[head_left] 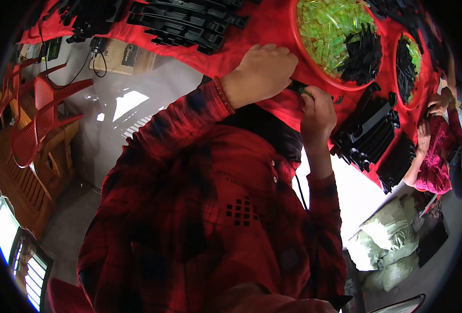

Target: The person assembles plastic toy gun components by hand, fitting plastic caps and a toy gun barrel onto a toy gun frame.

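Over the near edge of the red-covered table, my left hand (265,73) is closed, its back toward me. Whatever it grips is hidden beneath it. Close by on its right, my right hand (318,112) pinches a small dark piece with a green tint (305,92) between thumb and fingers. A dark end of something shows between the two hands, too small to name. Just beyond them stands a round red tray (337,83) of translucent yellow-green plastic pieces (322,31) and thin black strips (360,55).
Long black plastic parts (184,23) lie in rows at the far left; more black parts (369,128) are stacked at right. A second red tray (409,104) sits near another person's hands (424,135). Red chairs (48,99), a cardboard box (121,56) and pale sacks (390,235) stand around.
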The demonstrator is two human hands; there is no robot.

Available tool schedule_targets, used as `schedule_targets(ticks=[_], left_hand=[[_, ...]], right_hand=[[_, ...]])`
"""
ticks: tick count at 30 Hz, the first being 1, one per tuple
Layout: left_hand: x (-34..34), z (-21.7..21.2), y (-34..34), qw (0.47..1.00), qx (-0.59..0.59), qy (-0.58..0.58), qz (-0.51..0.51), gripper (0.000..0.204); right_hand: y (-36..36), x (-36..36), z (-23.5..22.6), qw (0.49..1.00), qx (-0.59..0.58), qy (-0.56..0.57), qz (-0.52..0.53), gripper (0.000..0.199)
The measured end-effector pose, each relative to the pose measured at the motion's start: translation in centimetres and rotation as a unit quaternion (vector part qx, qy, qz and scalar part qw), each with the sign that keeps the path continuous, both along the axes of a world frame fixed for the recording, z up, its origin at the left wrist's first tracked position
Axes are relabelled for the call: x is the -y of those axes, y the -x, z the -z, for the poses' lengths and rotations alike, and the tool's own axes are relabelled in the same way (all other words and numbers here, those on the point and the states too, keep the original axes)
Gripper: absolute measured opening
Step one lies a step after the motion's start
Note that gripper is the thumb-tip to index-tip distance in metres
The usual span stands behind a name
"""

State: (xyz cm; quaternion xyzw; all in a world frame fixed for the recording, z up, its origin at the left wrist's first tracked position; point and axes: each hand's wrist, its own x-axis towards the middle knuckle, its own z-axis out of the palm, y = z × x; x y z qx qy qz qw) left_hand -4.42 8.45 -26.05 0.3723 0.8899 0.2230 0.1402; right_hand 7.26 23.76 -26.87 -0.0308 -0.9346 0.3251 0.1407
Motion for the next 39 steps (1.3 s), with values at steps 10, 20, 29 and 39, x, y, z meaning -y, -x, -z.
schedule_targets(ticks=[10, 20, 29, 39], left_hand=[[0.2, 0.2, 0.6, 0.998, 0.049, -0.027, 0.004, 0.024], [0.3, 0.5, 0.2, 0.997, 0.009, -0.076, 0.029, 0.021], [1.4, -2.0, 0.0, 0.988, -0.091, -0.095, 0.083, 0.015], [3.7, -2.9, -3.1, 0.918, -0.160, -0.341, -0.123, 0.057]], right_hand=[[1.7, -0.9, -1.6, 0.974, 0.000, 0.211, 0.077, 0.014], [7.1, -3.5, -2.2, 0.994, -0.073, -0.026, 0.081, 0.024], [-0.5, -1.4, -6.1, 0.977, 0.102, -0.140, -0.125, 0.044], [-2.9, -0.1, -4.5, 0.997, 0.080, -0.001, 0.024, 0.037]])
